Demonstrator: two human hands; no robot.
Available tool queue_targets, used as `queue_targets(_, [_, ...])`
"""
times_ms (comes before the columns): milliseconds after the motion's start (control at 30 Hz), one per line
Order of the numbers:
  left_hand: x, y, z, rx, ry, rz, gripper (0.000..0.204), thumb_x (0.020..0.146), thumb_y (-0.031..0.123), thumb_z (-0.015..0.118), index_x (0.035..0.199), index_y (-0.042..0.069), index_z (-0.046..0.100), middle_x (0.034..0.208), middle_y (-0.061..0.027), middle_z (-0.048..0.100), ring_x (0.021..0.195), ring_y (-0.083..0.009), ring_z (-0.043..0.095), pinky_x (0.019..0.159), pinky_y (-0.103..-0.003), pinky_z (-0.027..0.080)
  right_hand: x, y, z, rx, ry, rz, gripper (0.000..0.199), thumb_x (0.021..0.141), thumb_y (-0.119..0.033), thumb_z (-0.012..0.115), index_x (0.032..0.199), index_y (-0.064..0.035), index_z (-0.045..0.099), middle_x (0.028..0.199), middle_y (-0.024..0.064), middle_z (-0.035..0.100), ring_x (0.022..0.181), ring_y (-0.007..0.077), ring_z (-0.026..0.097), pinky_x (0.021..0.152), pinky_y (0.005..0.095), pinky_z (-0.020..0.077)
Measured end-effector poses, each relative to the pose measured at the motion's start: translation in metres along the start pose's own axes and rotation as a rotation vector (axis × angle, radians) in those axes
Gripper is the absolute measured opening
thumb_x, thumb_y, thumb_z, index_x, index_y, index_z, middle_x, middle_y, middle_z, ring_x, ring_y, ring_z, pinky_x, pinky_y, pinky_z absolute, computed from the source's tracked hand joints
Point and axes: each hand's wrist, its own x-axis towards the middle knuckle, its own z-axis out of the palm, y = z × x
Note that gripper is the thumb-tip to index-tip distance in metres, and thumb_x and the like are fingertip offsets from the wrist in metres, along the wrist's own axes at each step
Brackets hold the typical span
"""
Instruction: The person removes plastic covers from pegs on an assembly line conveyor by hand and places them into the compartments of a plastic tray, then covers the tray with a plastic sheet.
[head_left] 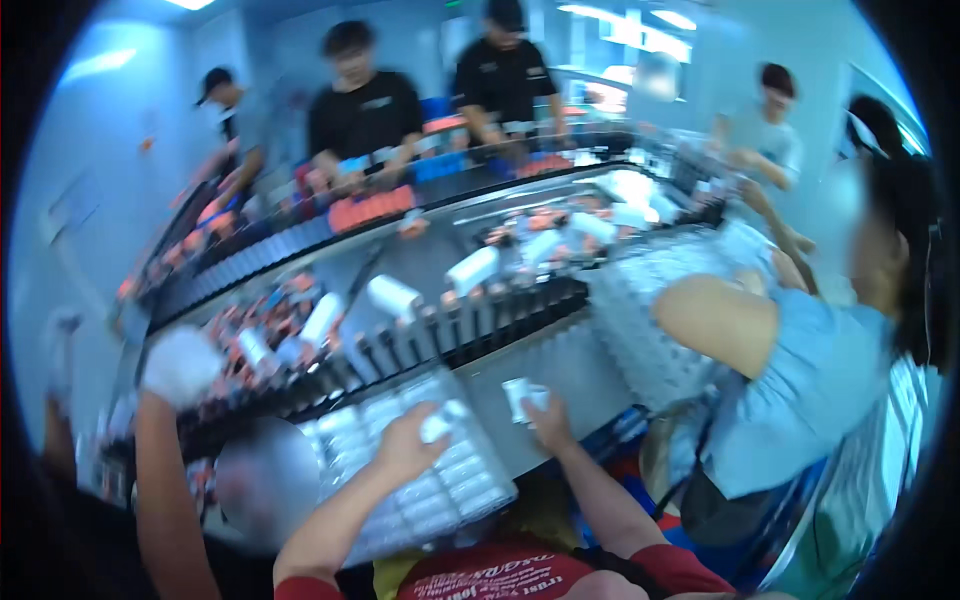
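Observation:
My left hand [412, 445] is closed around a small white piece [435, 428], whose kind the blur hides. It is over a clear plastic tray [496, 482], where rows of compartments hold whitish pieces. Right of that tray, above the grey metal tabletop [490, 385], my right hand [549, 422] grips a white block-like piece [519, 398] between thumb and fingers. Both forearms reach in from the lower edge.
Beyond the tray runs a line with a row of dark upright pegs [430, 330], white cylinders [394, 297] and orange pieces [250, 330]. At left is a co-worker's white-gloved hand [182, 366]. A person in light blue [810, 380] leans over clear trays [640, 320] at right.

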Motion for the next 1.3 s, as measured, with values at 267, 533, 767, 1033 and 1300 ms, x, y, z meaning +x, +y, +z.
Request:
queue_targets(267, [-0.031,-0.030,-0.018,0.124,-0.223,0.066,0.059,0.067,0.020,0.075,0.118,0.002,0.051,0.114,-0.0179,0.054,0.112,-0.0358,0.049,0.094,-0.045,0.042,-0.001,0.004,-0.008,0.011,0.031,-0.094,0.031,0.088,-0.019,0.062,0.108,0.0052,0.058,0.097,0.0108,0.063,0.084,0.0175,0.059,0.073,0.0316,0.0479])
queue_targets(533, [-0.133,-0.082,-0.101,0.222,0.414,-0.166,0.047,0.072,0.020,0.070,0.112,0.002,0.053,0.109,-0.0201,0.056,0.108,-0.0388,0.050,0.092,-0.046,0.041,0.000,0.013,-0.002,0.017,0.011,-0.072,0.036,0.088,-0.020,0.062,0.113,0.0060,0.055,0.098,0.0105,0.062,0.083,0.0168,0.060,0.072,0.0300,0.0482])
queue_targets(767, [-0.248,-0.171,-0.146,0.610,0.446,-0.864,0.023,0.079,0.013,0.061,0.100,0.002,0.059,0.100,-0.0209,0.059,0.100,-0.0406,0.053,0.086,-0.046,0.043,-0.005,-0.006,0.004,-0.056,0.043,-0.058,0.037,0.087,-0.019,0.063,0.112,0.0071,0.055,0.099,0.0127,0.062,0.084,0.0193,0.060,0.073,0.0320,0.0485])
queue_targets(1033, [-0.245,-0.187,-0.147,0.207,0.802,-0.416,0.009,0.083,0.006,0.060,0.089,-0.001,0.061,0.087,-0.0121,0.059,0.085,-0.0267,0.056,0.073,-0.037,0.045,-0.007,0.000,0.017,-0.157,0.112,-0.061,0.035,0.082,-0.023,0.069,0.101,0.0048,0.060,0.087,0.0136,0.065,0.079,0.0230,0.063,0.071,0.0372,0.0501])
queue_targets(1300, [-0.054,-0.036,-0.118,-0.536,0.464,-0.070,0.016,0.084,0.006,0.065,0.098,-0.002,0.063,0.094,-0.0067,0.067,0.087,-0.0128,0.062,0.079,-0.029,0.049,-0.014,-0.018,0.008,-0.112,0.114,-0.084,0.040,0.081,-0.027,0.069,0.104,0.0041,0.061,0.087,0.0174,0.068,0.078,0.0259,0.067,0.070,0.0365,0.0511])
